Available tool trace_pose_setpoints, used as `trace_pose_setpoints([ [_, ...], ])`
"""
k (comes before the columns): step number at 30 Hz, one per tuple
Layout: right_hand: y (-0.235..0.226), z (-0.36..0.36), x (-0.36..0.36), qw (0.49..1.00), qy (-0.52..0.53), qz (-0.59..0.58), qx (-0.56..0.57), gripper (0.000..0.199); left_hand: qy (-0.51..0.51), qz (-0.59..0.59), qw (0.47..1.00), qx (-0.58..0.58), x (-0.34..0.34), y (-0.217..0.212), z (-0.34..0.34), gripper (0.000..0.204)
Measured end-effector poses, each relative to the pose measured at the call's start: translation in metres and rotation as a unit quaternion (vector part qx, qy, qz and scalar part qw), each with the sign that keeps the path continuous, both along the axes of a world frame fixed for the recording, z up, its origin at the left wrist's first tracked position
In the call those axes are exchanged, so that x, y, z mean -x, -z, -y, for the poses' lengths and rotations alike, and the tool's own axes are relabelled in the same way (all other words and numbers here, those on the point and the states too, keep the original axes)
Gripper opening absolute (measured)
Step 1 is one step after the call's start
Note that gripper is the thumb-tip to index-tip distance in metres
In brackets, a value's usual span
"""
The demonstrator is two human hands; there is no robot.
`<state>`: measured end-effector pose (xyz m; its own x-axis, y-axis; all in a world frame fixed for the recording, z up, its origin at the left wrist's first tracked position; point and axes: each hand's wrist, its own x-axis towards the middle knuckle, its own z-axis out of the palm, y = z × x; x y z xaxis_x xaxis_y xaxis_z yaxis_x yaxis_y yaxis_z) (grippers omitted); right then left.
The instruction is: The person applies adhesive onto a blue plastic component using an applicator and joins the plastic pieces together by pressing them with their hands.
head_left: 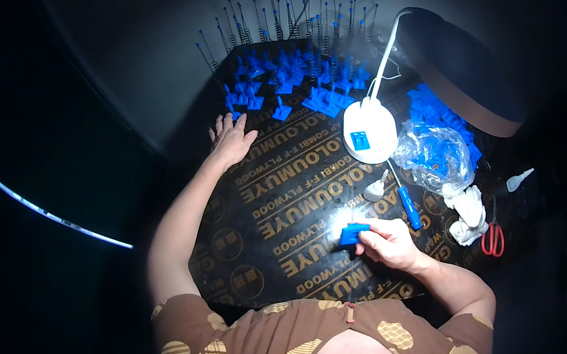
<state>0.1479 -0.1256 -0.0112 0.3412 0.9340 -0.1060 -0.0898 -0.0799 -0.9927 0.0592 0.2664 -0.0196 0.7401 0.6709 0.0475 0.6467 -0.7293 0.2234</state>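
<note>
My right hand (391, 243) pinches a flat blue plastic piece (355, 233) above the near part of the board, in bright light. My left hand (232, 142) reaches to the far left, palm down and fingers spread. Its fingertips are at a small blue stand (234, 114) with a square base and upright post; whether they touch it I cannot tell. Behind it several blue stands (285, 77) are grouped together, and thin dark rods with coil springs and blue tips (289, 17) rise at the back. A lone blue stand (281, 111) sits right of my left hand.
A white lamp base (376, 112) with a blue piece on it stands right of centre; its large dark shade (458, 70) leans over. Nearby are a blue-handled screwdriver (409, 209), white bottle (374, 189), clear bag (433, 155), white crumpled cloth (469, 218), red scissors (493, 240) and white nozzle bottle (520, 180).
</note>
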Motion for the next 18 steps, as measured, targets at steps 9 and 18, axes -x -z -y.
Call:
trace_pose_setpoints([
  [9, 0.001, 0.004, 0.003, 1.000, -0.014, 0.004, -0.009, 0.028, 0.020, -0.002, 0.999, 0.027, 0.022, -0.009, 0.033, 0.063],
  [18, -0.001, 0.004, 0.004, 0.999, -0.023, 0.044, -0.019, 0.029, 0.037, 0.015, 0.999, 0.020, 0.034, -0.002, 0.044, 0.066],
])
